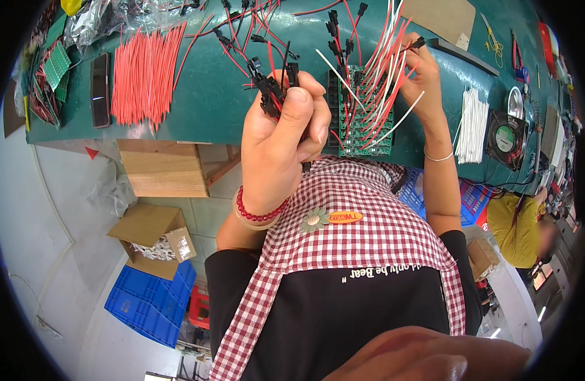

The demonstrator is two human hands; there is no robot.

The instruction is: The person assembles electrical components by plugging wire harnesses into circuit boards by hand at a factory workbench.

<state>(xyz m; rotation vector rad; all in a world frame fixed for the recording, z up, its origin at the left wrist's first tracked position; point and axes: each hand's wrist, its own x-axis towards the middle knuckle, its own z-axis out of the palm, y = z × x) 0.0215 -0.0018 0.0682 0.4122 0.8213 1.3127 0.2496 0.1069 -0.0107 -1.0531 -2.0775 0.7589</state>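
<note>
The left hand (283, 149) is raised off the green surface (210, 95), its grip clenched round a bunch of black connectors (273, 89) with red and black leads, thumb pressed across the top of them. The connectors poke out just above the knuckles, so the bundle sits right inside that fist. Over to the right, the right hand (426, 79) pinches a single black connector (418, 43) at its fingertips, grip closed on it, just above the far edge of the green circuit board (362, 136). The board lies flat on the surface between the two hands, nearer the right one, with a thick fan of red and white wires (384, 76) rising out of it and crossing in front of the right hand's fingers. That fan hides much of the board's top face.

To the left, well apart from both hands, a neat sheaf of loose red wires (143, 73) lies beside a dark flat device (100, 89). On the right, a stack of white wires (473, 124) rests near a small black fan (505, 136). More connectors with leads are scattered along the far side of the surface. Below the edge, a wooden block, cardboard boxes (149, 238) and a blue crate (156, 301) sit on the floor.
</note>
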